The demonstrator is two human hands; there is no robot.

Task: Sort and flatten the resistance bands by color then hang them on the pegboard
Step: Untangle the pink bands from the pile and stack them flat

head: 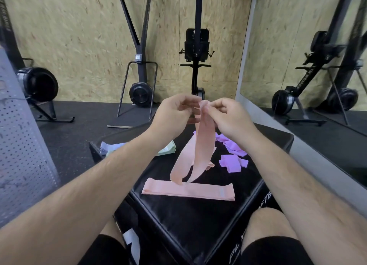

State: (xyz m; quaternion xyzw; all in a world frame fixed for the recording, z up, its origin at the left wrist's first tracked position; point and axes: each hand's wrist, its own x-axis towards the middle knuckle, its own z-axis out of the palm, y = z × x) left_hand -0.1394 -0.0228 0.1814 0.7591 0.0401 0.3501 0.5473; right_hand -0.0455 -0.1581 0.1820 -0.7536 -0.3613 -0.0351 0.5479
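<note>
Above the black padded plyo box (pixel 188 215), both hands are raised together and pinch the top of one peach resistance band (pixel 204 145). The left hand (pixel 172 110) has its fingers curled round the band's upper edge, and the right hand (pixel 226 115) nips the same edge between thumb and fingertips. The loop hangs down between the forearms in two twisted strands, its bottom just over the box top.

Under it, a second peach band (pixel 178 189) lies flat across the box; it has a small grey tag near its right end, too small to read. To the right sit crumpled purple bands (pixel 232 161) in loose heaps. At the far left corner lie a folded pale green band (pixel 168 148) and a grey-blue band (pixel 109 146), side by side.

On the box's near side, white lettering shows only in part: "PL" low down and "FTB" higher up. The grey pegboard (pixel 19 145) stands at the left edge. A black rowing machine (pixel 196 46) is stood on end against the chipboard wall, and a mirror (pixel 307 46) fills the right wall; the writing on the machine reflected in it cannot be read
</note>
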